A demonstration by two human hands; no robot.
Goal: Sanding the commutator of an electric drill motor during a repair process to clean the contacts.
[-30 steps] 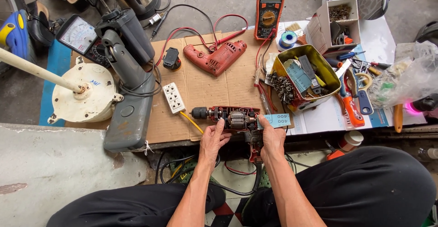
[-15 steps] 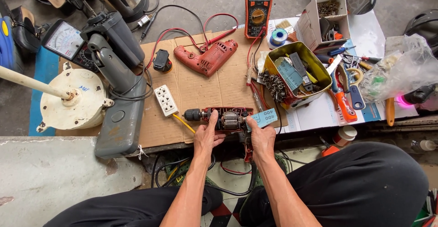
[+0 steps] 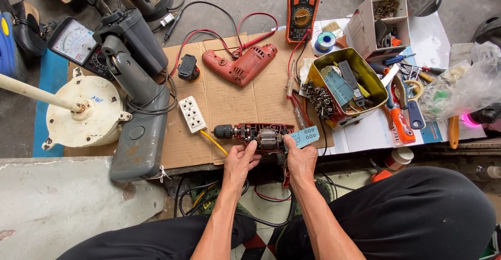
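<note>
An opened red electric drill (image 3: 258,133) lies on a cardboard sheet (image 3: 219,95), its motor and gears bare and its chuck pointing left. My left hand (image 3: 241,158) holds its lower edge near the motor. My right hand (image 3: 301,158) rests at the drill's right end with a small piece of blue sandpaper (image 3: 303,136) pinched in its fingers. The other red half of the drill casing (image 3: 240,66) lies further back on the cardboard.
A white power strip (image 3: 192,114) and a grey fan stand (image 3: 136,108) lie to the left, next to a cream fan motor (image 3: 83,114). An orange multimeter (image 3: 302,7) sits at the back. A yellow tin of tools (image 3: 344,85), pliers (image 3: 399,116) and a plastic bag (image 3: 459,90) crowd the right.
The view has shifted slightly. Both hands stay at the opened drill, with the blue sandpaper still in my right hand.
</note>
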